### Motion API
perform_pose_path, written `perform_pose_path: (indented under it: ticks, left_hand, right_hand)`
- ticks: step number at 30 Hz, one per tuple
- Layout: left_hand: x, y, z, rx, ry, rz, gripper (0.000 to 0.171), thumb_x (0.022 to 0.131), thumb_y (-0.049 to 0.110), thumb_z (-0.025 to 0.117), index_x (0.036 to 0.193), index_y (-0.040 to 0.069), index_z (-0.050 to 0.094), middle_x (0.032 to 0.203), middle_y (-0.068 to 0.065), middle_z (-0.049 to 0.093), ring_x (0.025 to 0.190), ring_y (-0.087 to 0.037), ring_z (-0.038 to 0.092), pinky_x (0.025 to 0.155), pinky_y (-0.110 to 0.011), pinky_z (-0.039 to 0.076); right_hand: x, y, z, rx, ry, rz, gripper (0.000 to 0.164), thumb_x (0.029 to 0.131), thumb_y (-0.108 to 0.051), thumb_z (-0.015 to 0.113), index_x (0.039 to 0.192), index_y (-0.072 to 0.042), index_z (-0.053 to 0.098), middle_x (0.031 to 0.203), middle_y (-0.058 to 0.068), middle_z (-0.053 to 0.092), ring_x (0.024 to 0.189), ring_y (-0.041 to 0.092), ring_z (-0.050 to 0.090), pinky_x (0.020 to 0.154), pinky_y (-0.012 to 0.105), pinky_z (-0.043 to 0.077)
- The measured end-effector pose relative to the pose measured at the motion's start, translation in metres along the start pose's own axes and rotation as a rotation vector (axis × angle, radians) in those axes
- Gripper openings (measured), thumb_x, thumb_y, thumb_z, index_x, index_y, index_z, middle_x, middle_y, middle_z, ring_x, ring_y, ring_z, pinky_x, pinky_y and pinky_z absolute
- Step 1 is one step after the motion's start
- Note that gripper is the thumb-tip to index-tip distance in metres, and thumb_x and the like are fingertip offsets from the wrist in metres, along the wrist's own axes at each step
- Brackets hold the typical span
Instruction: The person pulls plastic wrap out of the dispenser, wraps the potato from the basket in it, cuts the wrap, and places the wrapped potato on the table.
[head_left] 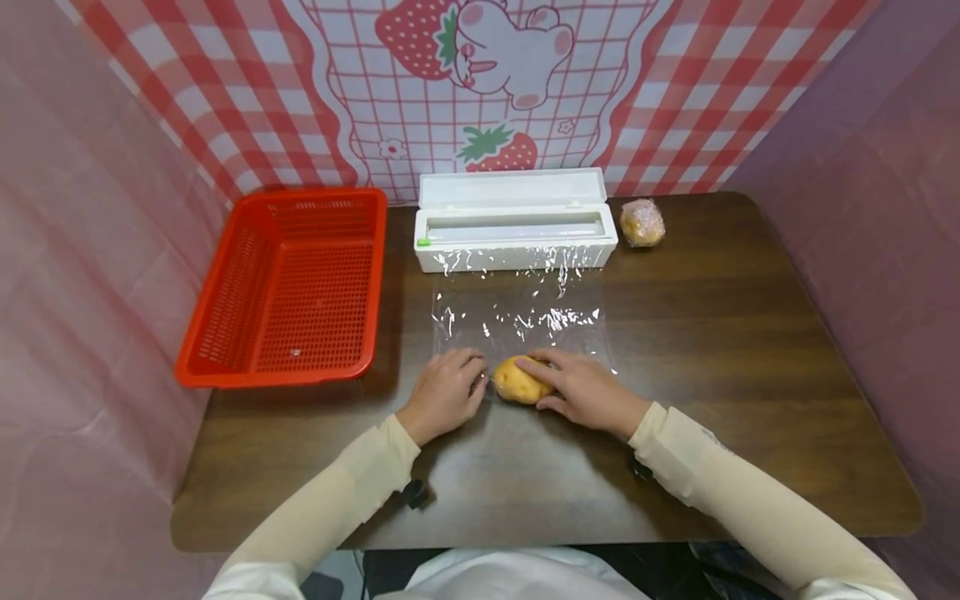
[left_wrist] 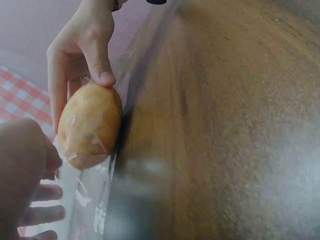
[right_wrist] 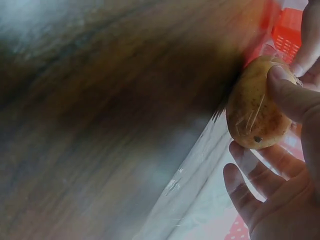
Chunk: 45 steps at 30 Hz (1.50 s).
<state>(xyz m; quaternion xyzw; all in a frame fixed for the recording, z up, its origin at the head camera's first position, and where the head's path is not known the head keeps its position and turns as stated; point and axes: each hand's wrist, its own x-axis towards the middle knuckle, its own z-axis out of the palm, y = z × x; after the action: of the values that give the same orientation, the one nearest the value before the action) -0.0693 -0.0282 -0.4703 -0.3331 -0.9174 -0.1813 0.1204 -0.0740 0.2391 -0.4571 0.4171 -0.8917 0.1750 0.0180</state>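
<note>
A yellow potato [head_left: 517, 381] with shiny creases of clear film over its skin is at the near end of a sheet of cling film [head_left: 525, 321]. My right hand [head_left: 588, 389] grips it from the right, thumb on one side and fingers on the other; the left wrist view shows this grip on the potato [left_wrist: 90, 127] too. Just left of the potato is my left hand [head_left: 446, 392], its fingers loosely bent and apart in the left wrist view. Dark spots mark the potato [right_wrist: 260, 107] in the right wrist view. The film runs back to a white dispenser box [head_left: 517, 257] with its lid raised.
A red plastic basket [head_left: 360, 333] with a small scrap inside stands at the left of the wooden table [head_left: 750, 350]. Right of the dispenser box lies a film-wrapped lump [head_left: 642, 222]. Behind the table hangs a red-and-white checked cloth [head_left: 247, 92].
</note>
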Motion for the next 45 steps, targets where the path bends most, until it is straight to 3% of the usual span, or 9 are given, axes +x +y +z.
perform_pose_path:
  ticks: [5,10,19,28,32,37,45]
  left_hand:
    - [0.006,0.011,-0.003,-0.021,-0.013,0.113,0.046,0.093,0.035,0.069,0.131,0.008,0.065,0.129,-0.01,0.064,0.12,-0.027,0.057,0.098,-0.045,0.047]
    - [0.013,0.016,0.0,-0.033,-0.031,0.197,0.063,0.089,0.042,0.076,0.139,0.009,0.059,0.137,-0.014,0.06,0.126,-0.03,0.056,0.101,-0.047,0.047]
    - [0.02,0.014,-0.001,-0.025,-0.061,0.235,0.056,0.087,0.039,0.078,0.13,0.005,0.063,0.134,-0.017,0.062,0.122,-0.032,0.059,0.096,-0.044,0.049]
    - [0.028,0.013,-0.002,-0.037,-0.08,0.2,0.043,0.09,0.034,0.076,0.124,0.01,0.067,0.122,-0.008,0.068,0.11,-0.025,0.065,0.085,-0.039,0.054]
    - [0.036,0.012,-0.006,-0.093,-0.141,0.164,0.042,0.09,0.034,0.076,0.124,0.012,0.067,0.115,-0.006,0.069,0.102,-0.022,0.066,0.086,-0.04,0.054]
    - [0.046,0.009,-0.011,-0.153,-0.222,0.067,0.038,0.088,0.035,0.078,0.117,0.014,0.067,0.106,-0.003,0.069,0.094,-0.019,0.066,0.085,-0.038,0.054]
    - [0.056,0.006,-0.01,-0.226,-0.327,-0.042,0.037,0.089,0.034,0.077,0.119,0.016,0.066,0.112,0.0,0.07,0.096,-0.017,0.064,0.084,-0.037,0.052]
  right_hand:
    - [0.002,0.0,-0.003,0.007,0.002,-0.009,0.074,0.083,-0.029,0.082,0.148,-0.013,0.052,0.135,0.018,0.057,0.11,0.036,0.063,0.092,0.054,0.052]
    - [0.003,0.0,-0.005,0.013,0.002,-0.01,0.074,0.081,-0.028,0.083,0.147,-0.014,0.053,0.136,0.018,0.057,0.113,0.038,0.063,0.093,0.057,0.051]
    - [0.005,0.0,-0.006,0.043,0.006,-0.008,0.073,0.082,-0.027,0.082,0.147,-0.01,0.053,0.135,0.016,0.057,0.114,0.036,0.062,0.095,0.055,0.05]
    - [0.007,0.0,-0.006,0.071,0.019,0.023,0.071,0.082,-0.025,0.082,0.147,-0.013,0.054,0.124,0.013,0.058,0.097,0.03,0.065,0.084,0.05,0.054]
    - [0.009,0.003,-0.006,0.094,-0.008,0.049,0.07,0.083,-0.024,0.081,0.146,-0.012,0.054,0.12,0.011,0.059,0.093,0.026,0.064,0.082,0.046,0.055]
    - [0.015,0.007,-0.01,0.174,-0.045,0.08,0.065,0.086,-0.02,0.078,0.146,-0.009,0.054,0.119,0.011,0.059,0.094,0.022,0.062,0.083,0.041,0.055]
    - [0.021,0.018,-0.016,0.247,-0.095,0.079,0.066,0.083,-0.018,0.079,0.144,-0.007,0.055,0.108,0.009,0.062,0.086,0.017,0.057,0.078,0.038,0.052]
